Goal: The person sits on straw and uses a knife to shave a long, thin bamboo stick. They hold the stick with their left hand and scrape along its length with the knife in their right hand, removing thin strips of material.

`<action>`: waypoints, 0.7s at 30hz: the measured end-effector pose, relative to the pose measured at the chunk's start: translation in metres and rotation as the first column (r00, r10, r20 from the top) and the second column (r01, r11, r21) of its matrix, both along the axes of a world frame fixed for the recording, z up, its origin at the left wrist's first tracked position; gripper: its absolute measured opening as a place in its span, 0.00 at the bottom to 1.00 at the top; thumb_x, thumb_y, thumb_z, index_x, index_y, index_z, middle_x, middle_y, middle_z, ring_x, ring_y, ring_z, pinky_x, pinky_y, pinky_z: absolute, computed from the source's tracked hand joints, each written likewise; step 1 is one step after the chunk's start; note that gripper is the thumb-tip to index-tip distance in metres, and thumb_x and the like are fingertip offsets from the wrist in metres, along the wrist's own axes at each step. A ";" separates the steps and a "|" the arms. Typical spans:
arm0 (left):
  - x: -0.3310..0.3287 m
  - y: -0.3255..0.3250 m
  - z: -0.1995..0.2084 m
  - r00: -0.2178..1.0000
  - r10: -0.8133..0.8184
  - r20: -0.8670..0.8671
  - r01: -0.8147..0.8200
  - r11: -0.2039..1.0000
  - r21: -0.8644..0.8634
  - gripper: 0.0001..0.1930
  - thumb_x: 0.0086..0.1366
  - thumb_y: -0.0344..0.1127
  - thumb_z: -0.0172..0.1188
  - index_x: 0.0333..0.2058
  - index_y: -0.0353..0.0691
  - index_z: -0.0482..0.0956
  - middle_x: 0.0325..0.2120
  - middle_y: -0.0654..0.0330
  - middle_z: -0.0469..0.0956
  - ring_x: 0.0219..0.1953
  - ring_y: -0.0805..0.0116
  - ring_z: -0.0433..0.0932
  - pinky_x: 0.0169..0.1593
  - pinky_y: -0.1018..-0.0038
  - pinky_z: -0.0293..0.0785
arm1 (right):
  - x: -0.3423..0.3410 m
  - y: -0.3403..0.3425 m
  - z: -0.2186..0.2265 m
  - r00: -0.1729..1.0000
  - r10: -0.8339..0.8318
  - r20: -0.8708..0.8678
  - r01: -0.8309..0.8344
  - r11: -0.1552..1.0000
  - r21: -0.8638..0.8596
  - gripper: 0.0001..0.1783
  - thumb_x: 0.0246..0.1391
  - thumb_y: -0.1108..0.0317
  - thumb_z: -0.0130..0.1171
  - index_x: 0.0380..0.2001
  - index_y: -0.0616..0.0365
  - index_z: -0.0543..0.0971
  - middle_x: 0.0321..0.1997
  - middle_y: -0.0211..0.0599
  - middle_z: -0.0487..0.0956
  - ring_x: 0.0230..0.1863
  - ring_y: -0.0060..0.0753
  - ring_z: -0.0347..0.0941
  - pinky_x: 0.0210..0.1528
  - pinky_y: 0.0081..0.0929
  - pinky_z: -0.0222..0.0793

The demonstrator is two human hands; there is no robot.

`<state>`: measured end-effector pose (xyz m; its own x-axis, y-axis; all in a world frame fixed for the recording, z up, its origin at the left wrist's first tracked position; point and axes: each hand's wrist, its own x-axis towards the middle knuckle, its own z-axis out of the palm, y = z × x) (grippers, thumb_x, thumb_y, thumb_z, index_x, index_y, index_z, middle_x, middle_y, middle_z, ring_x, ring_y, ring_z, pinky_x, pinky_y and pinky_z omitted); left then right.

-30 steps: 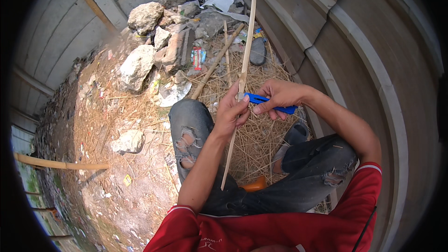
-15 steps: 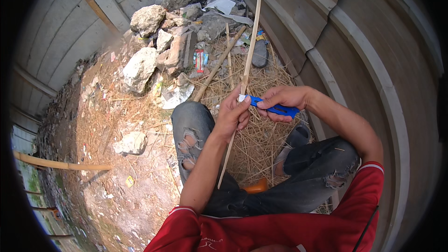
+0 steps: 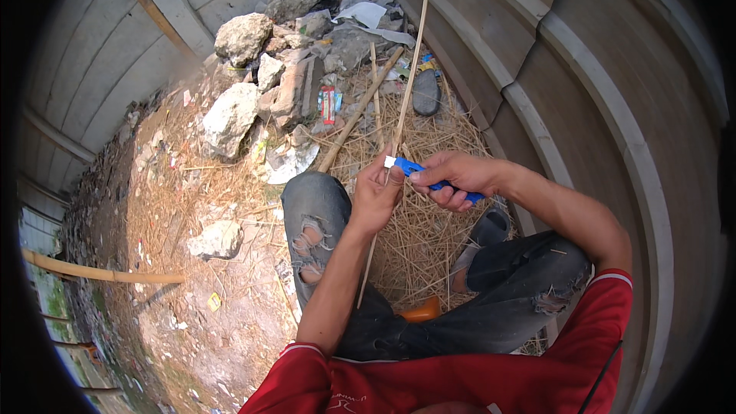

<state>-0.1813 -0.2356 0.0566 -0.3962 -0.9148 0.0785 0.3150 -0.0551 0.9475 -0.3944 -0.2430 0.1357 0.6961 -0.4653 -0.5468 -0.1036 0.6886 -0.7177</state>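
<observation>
A long, thin strip of split bamboo [image 3: 412,69] slants from the top edge down past my left hand to my lap. My left hand [image 3: 377,193] is closed around the strip, with the thumb near the knife's tip. In my right hand [image 3: 458,178] is a blue utility knife [image 3: 409,167], gripped by its handle. Its short, bright blade [image 3: 389,162] is against or very close to the strip, just by the left fingers. Part of the handle is hidden under the right fingers.
Corrugated sheeting [image 3: 606,107] rises close on my right. Rocks [image 3: 232,119], a bamboo pole [image 3: 360,111] and a dark sandal sole [image 3: 426,93] lie ahead. Between my legs are straw-like shavings [image 3: 414,249] and an orange object [image 3: 422,310]. Another pole [image 3: 103,268] juts in at left.
The knife has turned in my right hand, showing less of its flat side, and its tip has shifted slightly left. The bamboo strip now shows its narrow edge more.
</observation>
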 end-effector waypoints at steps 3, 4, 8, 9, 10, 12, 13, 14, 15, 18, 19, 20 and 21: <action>-0.002 0.001 -0.006 0.999 0.033 0.023 -0.034 0.999 0.023 0.35 0.73 0.53 0.59 0.66 0.34 0.62 0.23 0.74 0.70 0.20 0.87 0.61 0.22 0.84 0.54 | 0.005 0.004 0.001 0.998 -0.038 -0.056 0.036 0.999 -0.040 0.17 0.72 0.54 0.54 0.31 0.53 0.71 0.16 0.22 0.64 0.12 0.13 0.56 0.11 0.19 0.51; -0.004 0.002 -0.004 0.999 0.045 0.007 -0.045 0.998 0.033 0.29 0.73 0.54 0.59 0.60 0.36 0.68 0.23 0.74 0.71 0.19 0.88 0.61 0.22 0.84 0.53 | 0.007 0.006 -0.001 0.995 -0.061 -0.078 0.054 0.994 -0.092 0.17 0.72 0.54 0.53 0.31 0.53 0.71 0.17 0.22 0.65 0.12 0.14 0.57 0.12 0.20 0.52; -0.005 0.003 0.001 0.999 0.039 0.003 -0.039 0.998 0.049 0.19 0.75 0.53 0.57 0.42 0.41 0.76 0.20 0.76 0.69 0.18 0.88 0.59 0.20 0.83 0.51 | 0.016 0.012 -0.015 0.970 -0.168 -0.177 0.113 0.953 -0.282 0.16 0.72 0.55 0.53 0.32 0.54 0.72 0.18 0.23 0.67 0.14 0.15 0.59 0.14 0.20 0.55; -0.004 0.001 -0.001 1.000 0.019 -0.001 -0.018 0.998 0.058 0.18 0.75 0.51 0.56 0.46 0.39 0.75 0.20 0.75 0.69 0.17 0.88 0.58 0.20 0.83 0.51 | 0.019 0.015 -0.017 0.959 -0.198 -0.205 0.124 0.937 -0.326 0.16 0.72 0.55 0.53 0.32 0.54 0.72 0.19 0.24 0.67 0.15 0.15 0.60 0.15 0.21 0.56; -0.002 -0.001 -0.006 1.000 0.005 -0.005 -0.005 0.998 0.069 0.19 0.76 0.49 0.56 0.50 0.38 0.74 0.21 0.74 0.68 0.17 0.88 0.58 0.19 0.83 0.50 | 0.025 0.019 -0.015 0.941 -0.230 -0.246 0.119 0.910 -0.396 0.17 0.72 0.56 0.53 0.32 0.57 0.73 0.19 0.26 0.69 0.15 0.18 0.62 0.15 0.22 0.58; 0.001 -0.002 -0.012 1.000 0.004 -0.004 -0.004 0.996 0.087 0.18 0.77 0.47 0.55 0.51 0.36 0.73 0.21 0.73 0.68 0.15 0.87 0.57 0.18 0.82 0.50 | 0.034 0.027 -0.006 0.899 -0.301 -0.319 0.095 0.843 -0.530 0.18 0.70 0.57 0.52 0.32 0.62 0.76 0.19 0.30 0.72 0.15 0.23 0.67 0.15 0.26 0.61; 0.000 -0.001 -0.014 1.000 0.009 0.000 -0.009 0.996 0.091 0.17 0.77 0.46 0.55 0.49 0.37 0.73 0.20 0.72 0.67 0.15 0.87 0.56 0.18 0.82 0.49 | 0.034 0.028 -0.010 0.900 -0.307 -0.309 0.094 0.830 -0.549 0.18 0.70 0.57 0.52 0.32 0.61 0.76 0.18 0.29 0.71 0.15 0.23 0.66 0.15 0.26 0.60; -0.001 -0.001 -0.015 1.000 0.014 0.004 -0.015 0.995 0.096 0.15 0.77 0.46 0.55 0.47 0.37 0.73 0.20 0.72 0.67 0.14 0.87 0.56 0.17 0.82 0.49 | 0.033 0.028 -0.016 0.902 -0.311 -0.300 0.093 0.817 -0.569 0.18 0.71 0.56 0.52 0.31 0.60 0.75 0.17 0.28 0.70 0.15 0.22 0.66 0.15 0.25 0.60; 0.000 -0.001 -0.016 1.000 0.007 -0.019 -0.004 0.989 0.151 0.17 0.77 0.46 0.54 0.50 0.37 0.73 0.18 0.73 0.66 0.13 0.86 0.55 0.17 0.82 0.49 | 0.033 0.028 -0.021 0.904 -0.315 -0.290 0.091 0.804 -0.587 0.18 0.71 0.56 0.52 0.31 0.59 0.74 0.17 0.27 0.69 0.15 0.22 0.65 0.15 0.25 0.59; 0.001 0.001 -0.009 0.993 -0.058 -0.105 0.086 0.956 0.281 0.22 0.78 0.49 0.53 0.58 0.39 0.73 0.14 0.74 0.61 0.11 0.85 0.53 0.16 0.82 0.48 | 0.021 0.017 -0.023 0.974 -0.165 -0.153 0.116 0.950 -0.289 0.19 0.72 0.53 0.51 0.29 0.55 0.70 0.15 0.23 0.65 0.13 0.19 0.60 0.14 0.24 0.57; 0.003 0.005 0.006 0.983 -0.116 -0.142 0.155 0.942 0.298 0.24 0.77 0.52 0.52 0.60 0.40 0.72 0.13 0.76 0.60 0.11 0.86 0.52 0.16 0.82 0.48 | 0.016 0.016 -0.021 0.988 -0.126 -0.085 0.106 0.972 -0.211 0.20 0.72 0.52 0.50 0.29 0.54 0.69 0.15 0.22 0.64 0.12 0.18 0.59 0.13 0.23 0.56; 0.005 0.006 0.017 0.969 -0.169 -0.180 0.219 0.925 0.311 0.26 0.77 0.54 0.51 0.63 0.42 0.71 0.12 0.77 0.58 0.11 0.86 0.52 0.16 0.83 0.47 | 0.011 0.014 -0.017 0.996 -0.087 -0.014 0.084 0.987 -0.134 0.20 0.73 0.51 0.50 0.29 0.53 0.69 0.15 0.21 0.63 0.12 0.17 0.57 0.13 0.22 0.55; 0.006 0.007 0.020 0.956 -0.194 -0.221 0.259 0.911 0.320 0.29 0.77 0.55 0.51 0.66 0.42 0.67 0.11 0.77 0.58 0.10 0.86 0.52 0.16 0.83 0.47 | 0.008 0.013 -0.013 0.997 -0.052 0.059 0.055 0.997 -0.057 0.21 0.73 0.50 0.49 0.29 0.52 0.68 0.15 0.21 0.62 0.11 0.16 0.56 0.12 0.22 0.53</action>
